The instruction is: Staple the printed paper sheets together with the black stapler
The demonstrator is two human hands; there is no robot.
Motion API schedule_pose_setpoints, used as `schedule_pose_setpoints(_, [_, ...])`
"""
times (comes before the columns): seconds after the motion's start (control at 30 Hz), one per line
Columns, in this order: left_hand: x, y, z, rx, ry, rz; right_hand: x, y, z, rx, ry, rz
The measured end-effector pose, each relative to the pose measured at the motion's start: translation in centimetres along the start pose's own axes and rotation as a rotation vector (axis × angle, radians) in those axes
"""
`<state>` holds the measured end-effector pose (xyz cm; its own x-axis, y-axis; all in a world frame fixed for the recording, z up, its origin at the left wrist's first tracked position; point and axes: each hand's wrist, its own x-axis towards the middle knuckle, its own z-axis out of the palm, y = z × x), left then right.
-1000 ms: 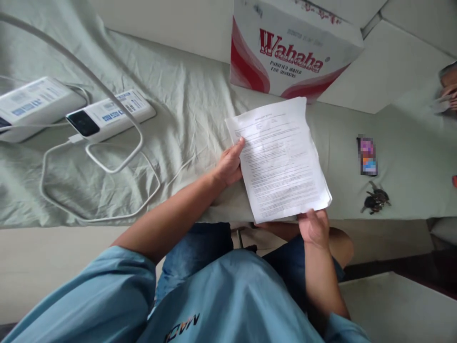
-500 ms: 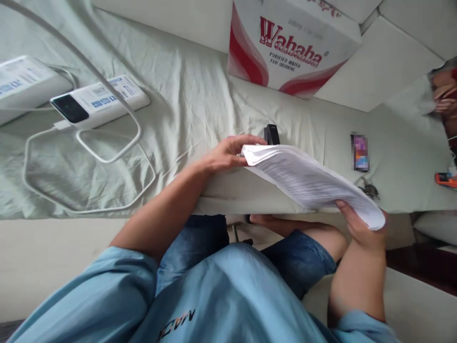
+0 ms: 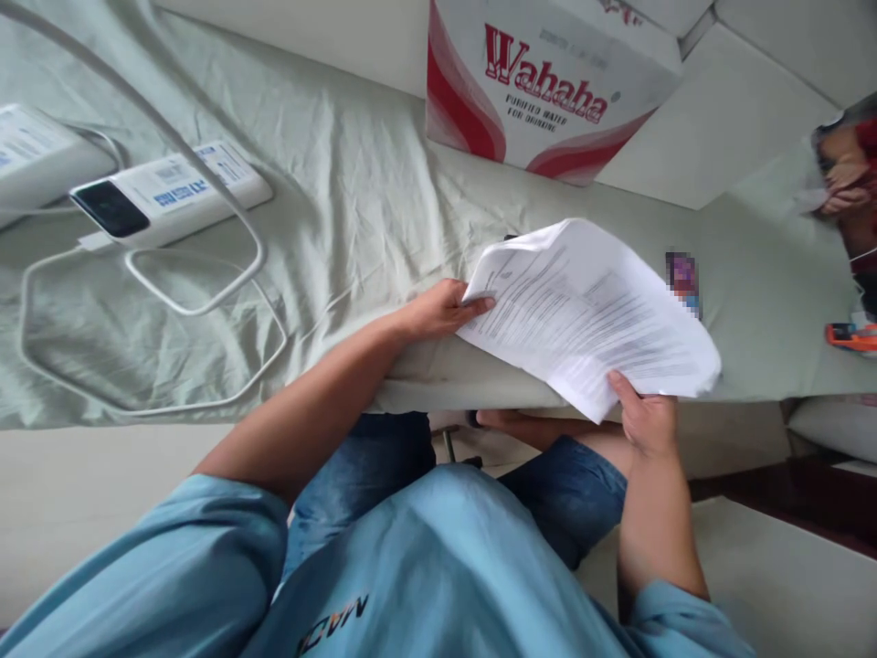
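Observation:
A stack of printed paper sheets (image 3: 568, 311) is held above the front of the cloth-covered table (image 3: 356, 228), its text side facing me and its far edge curling. My left hand (image 3: 449, 309) pinches the stack's left corner, thumb on top of the page. At the near right edge, my right hand (image 3: 648, 416) grips the sheets with its thumb on the print. Behind the papers, only a small bit of a black object (image 3: 511, 238) shows; the rest is hidden.
A white carton marked Wahaha (image 3: 541, 100) stands at the back. On the left lie a white power bank (image 3: 184, 192), a looped white cable (image 3: 257, 242) and another white device (image 3: 41, 164). A blurred-out item (image 3: 681, 279), an orange object (image 3: 850, 336) and another person's hand (image 3: 846, 187) are on the right.
The paper stack has tilted up and turned its printed face towards me, covering most of the black object. My right hand has moved left; my left thumb now lies over the page.

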<state>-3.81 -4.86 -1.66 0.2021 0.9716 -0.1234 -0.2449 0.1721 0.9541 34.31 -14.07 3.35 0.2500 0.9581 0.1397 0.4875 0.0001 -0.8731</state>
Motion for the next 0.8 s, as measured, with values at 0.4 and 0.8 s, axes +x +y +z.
schedule_pose_setpoints(0.4, [-0.6, 2.5, 1.0, 0.515, -0.327, -0.001, -9.5, 0.1, -0.5, 0.497, -0.065, 0.842])
schedule_pose_setpoints(0.8, [4.4, 2.6, 2.0, 0.852, 0.073, 0.47, -12.3, 0.5, -0.8, 0.48, 0.3, 0.786])
